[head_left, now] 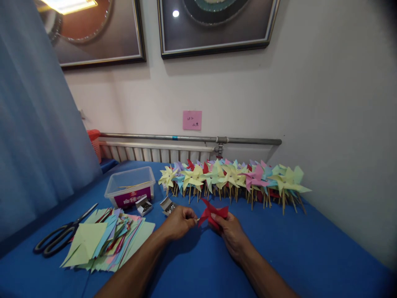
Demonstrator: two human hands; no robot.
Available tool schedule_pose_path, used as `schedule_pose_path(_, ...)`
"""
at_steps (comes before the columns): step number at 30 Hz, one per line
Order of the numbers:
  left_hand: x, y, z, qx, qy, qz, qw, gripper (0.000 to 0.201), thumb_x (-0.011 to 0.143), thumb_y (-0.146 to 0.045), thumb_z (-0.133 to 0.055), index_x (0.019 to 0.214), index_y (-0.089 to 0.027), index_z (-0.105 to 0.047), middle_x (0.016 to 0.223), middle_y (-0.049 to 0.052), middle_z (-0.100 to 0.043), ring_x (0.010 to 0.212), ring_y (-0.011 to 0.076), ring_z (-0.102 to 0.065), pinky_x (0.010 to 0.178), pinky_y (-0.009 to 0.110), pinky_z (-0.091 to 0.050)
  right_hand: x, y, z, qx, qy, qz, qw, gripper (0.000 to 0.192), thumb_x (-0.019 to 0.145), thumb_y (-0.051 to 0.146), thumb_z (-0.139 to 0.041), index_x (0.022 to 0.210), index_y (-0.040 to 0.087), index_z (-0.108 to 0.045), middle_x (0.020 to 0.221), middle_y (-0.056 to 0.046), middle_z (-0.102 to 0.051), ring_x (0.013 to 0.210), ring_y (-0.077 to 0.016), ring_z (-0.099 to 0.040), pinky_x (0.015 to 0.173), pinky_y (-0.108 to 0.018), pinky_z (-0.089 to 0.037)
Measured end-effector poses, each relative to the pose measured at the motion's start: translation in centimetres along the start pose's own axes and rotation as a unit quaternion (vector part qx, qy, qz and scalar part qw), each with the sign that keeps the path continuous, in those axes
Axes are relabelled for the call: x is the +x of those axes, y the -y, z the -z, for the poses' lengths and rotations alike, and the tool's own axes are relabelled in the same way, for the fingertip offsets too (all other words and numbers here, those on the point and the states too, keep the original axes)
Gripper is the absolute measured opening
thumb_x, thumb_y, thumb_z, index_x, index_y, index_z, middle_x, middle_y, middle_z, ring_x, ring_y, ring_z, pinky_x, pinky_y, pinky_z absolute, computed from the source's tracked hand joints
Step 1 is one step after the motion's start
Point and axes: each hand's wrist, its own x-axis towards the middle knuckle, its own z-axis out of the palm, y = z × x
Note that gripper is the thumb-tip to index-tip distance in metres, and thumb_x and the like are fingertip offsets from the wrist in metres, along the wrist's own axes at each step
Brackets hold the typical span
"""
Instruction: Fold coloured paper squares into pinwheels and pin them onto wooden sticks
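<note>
Blue cloth [201, 271] covers the surface beneath your two hands, with a pale wall [335, 124] beyond them. Your right hand [231, 236] pinches a red paper pinwheel [214, 214], thumb on top, probably so its folds stay gathered. Your left hand [180, 222] is just beside it, fingertips pressed together around a pale bit [197, 219], too small to identify, pointing at the paper. Both hands meet above the cloth, likely so each can steady its piece against the other.

Just past your left hand are two small open boxes, the nearer [168, 205] and the farther [144, 206], of shiny bits, presumably kept there for easy picking. Behind them stands a clear tub [130, 178] with thin sticks [135, 185] inside. Left of your grip lie a paper stack [88, 240] and scissors [62, 236]. Beyond your right hand, pinwheels on sticks [231, 176] stand crowded together, perhaps to save room.
</note>
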Motion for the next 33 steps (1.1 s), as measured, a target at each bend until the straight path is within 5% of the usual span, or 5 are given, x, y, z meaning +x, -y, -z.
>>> schedule_pose_path(33,-0.1,-0.1,0.2,0.008,0.001,0.005,1.0,0.013,0.073,-0.027,-0.063,0.073,-0.014,-0.065,0.058,-0.004,-0.05,0.054,0.0092,-0.037,0.053,0.024,-0.028,-0.4,0.3,-0.1,-0.015,0.01,0.013,1.0,0.035,0.051,0.027,-0.096,0.074,0.014,-0.074,0.068,-0.002,-0.075,0.06,-0.0134,-0.065,0.062,-0.025,-0.052)
